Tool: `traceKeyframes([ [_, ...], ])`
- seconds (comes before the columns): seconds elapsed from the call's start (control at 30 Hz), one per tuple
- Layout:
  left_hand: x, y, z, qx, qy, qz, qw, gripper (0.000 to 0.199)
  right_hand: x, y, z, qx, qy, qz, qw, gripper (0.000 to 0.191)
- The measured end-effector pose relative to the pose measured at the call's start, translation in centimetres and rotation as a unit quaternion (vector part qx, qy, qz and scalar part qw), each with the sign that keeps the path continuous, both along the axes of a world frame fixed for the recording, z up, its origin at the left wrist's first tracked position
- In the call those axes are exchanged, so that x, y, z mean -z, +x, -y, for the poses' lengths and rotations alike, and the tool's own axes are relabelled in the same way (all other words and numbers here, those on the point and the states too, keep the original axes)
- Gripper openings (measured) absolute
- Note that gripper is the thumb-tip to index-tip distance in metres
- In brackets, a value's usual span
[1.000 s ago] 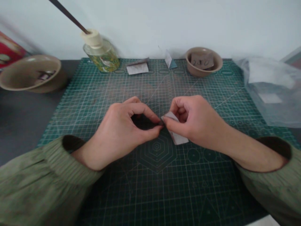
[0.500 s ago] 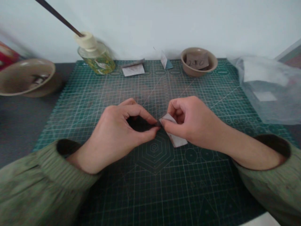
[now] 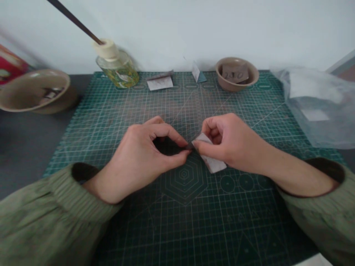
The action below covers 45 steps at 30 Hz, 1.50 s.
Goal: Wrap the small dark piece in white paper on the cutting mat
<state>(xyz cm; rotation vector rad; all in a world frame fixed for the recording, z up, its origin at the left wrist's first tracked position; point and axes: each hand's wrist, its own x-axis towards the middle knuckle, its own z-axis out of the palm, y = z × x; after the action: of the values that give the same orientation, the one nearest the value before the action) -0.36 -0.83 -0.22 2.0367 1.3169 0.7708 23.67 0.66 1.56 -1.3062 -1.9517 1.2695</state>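
My left hand (image 3: 146, 159) pinches the end of a small dark piece (image 3: 190, 145) between thumb and forefinger, over the middle of the green cutting mat (image 3: 184, 229). Right beside it, my right hand (image 3: 233, 144) grips a folded piece of whitish sandpaper or paper (image 3: 213, 162) with thumb and fingertips. The paper's upper end meets the dark piece, and its lower part hangs out below my right thumb. How far the dark piece reaches into the fold is hidden.
Along the back stand a bottle (image 3: 118, 70) with a brush or stick, a folded paper (image 3: 160, 83), a small folded card (image 3: 198, 74) and a brown bowl (image 3: 237, 87). Another bowl (image 3: 36, 103) is at left, a plastic bag (image 3: 318, 129) at right.
The whole view has shifted slightly, so mat and objects appear a little further right. Both hands keep their holds; the right hand and paper sit marginally further from the left hand.
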Motion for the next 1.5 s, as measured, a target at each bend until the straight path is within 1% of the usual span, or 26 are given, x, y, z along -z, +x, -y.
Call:
traceKeyframes([
  [0.13, -0.02, 0.05, -0.03, -0.003, 0.007, -0.006, 1.0, 0.008, 0.03, 0.18, -0.07, 0.001, 0.015, 0.005, 1.0, 0.023],
  [0.3, 0.05, -0.03, -0.06, 0.001, 0.007, -0.004, 1.0, 0.009, 0.14, 0.5, -0.24, -0.012, -0.007, 0.01, 1.0, 0.021],
  [0.5, 0.0, -0.07, 0.01, 0.012, 0.007, -0.001, 1.0, 0.007, 0.35, 0.7, -0.59, -0.02, 0.012, 0.051, 0.998, 0.021],
  [0.63, -0.13, -0.02, -0.05, 0.005, 0.013, -0.005, 1.0, 0.009, 0.18, 0.81, -0.66, 0.02, -0.006, 0.029, 0.999, 0.018],
  [0.77, -0.27, -0.02, -0.12, -0.007, 0.012, 0.042, 0.999, 0.019, -0.09, 0.8, -0.72, 0.049, -0.016, 0.012, 0.999, 0.019],
  [0.83, -0.37, -0.07, -0.14, 0.002, 0.006, 0.061, 0.998, 0.02, -0.11, 0.8, -0.73, 0.05, -0.022, 0.008, 0.998, 0.019],
  [0.93, -0.47, -0.14, -0.09, 0.021, -0.015, 0.087, 0.996, 0.014, -0.04, 0.85, -0.73, 0.05, -0.029, 0.0, 0.998, 0.019],
  [1.03, -0.45, -0.13, 0.03, 0.034, -0.037, 0.113, 0.992, 0.014, -0.02, 0.88, -0.72, 0.047, -0.039, -0.004, 0.998, 0.019],
  [1.33, -0.82, 0.02, 0.21, 0.05, -0.012, 0.075, 0.996, 0.012, -0.08, 0.98, -0.69, 0.045, -0.044, -0.013, 0.998, 0.019],
  [1.5, -0.74, 0.04, 0.16, 0.053, -0.019, 0.09, 0.994, 0.013, 0.04, 0.86, -0.71, 0.05, -0.05, -0.027, 0.997, 0.022],
])
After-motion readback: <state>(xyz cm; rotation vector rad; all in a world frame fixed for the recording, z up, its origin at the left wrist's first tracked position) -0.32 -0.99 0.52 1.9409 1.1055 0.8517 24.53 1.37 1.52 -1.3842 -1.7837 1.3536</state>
